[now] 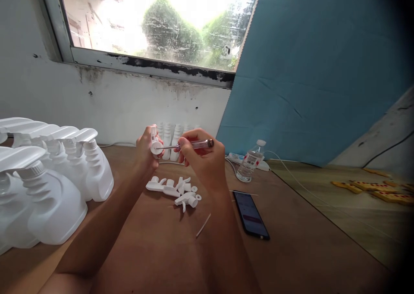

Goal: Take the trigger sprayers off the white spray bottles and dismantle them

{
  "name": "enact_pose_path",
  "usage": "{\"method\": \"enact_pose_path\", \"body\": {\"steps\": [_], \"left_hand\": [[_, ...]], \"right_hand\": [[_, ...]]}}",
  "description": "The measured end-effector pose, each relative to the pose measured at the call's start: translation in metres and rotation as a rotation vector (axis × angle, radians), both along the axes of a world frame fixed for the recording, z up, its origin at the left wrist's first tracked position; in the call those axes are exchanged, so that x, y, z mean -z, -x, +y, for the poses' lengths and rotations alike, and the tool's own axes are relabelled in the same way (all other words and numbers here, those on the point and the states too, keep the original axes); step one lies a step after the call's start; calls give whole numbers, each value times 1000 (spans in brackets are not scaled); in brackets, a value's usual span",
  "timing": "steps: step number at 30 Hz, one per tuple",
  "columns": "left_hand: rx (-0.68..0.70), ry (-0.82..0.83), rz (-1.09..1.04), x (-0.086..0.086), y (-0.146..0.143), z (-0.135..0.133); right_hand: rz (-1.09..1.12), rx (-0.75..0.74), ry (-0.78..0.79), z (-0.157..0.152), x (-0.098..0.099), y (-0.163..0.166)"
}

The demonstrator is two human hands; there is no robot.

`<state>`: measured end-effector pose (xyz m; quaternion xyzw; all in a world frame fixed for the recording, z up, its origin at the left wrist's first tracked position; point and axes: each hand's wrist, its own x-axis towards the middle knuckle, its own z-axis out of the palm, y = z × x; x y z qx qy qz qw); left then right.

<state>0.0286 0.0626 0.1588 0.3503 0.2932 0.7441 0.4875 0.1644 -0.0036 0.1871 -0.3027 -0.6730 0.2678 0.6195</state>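
Note:
My left hand is closed around a small white spray-nozzle head, held up above the brown table. My right hand grips a screwdriver with a clear handle, and its metal tip touches the nozzle head. Below my hands a small pile of loose white nozzle parts lies on the table. A thin white tube lies nearer to me.
Several white spray bottles stand at the left, with more by the wall behind my hands. A black phone, a clear water bottle and a white power strip lie right. A blue board leans at the back. Yellow pieces lie far right.

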Motion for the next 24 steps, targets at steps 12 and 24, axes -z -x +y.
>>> {"method": "enact_pose_path", "body": {"steps": [12, 24], "left_hand": [[-245, -76, -47, -1, -2, -5], [-238, -91, -288, -10, 9, -9]], "right_hand": [[-255, 107, -336, 1, 8, 4], [-544, 24, -549, 7, 17, 11]]}}
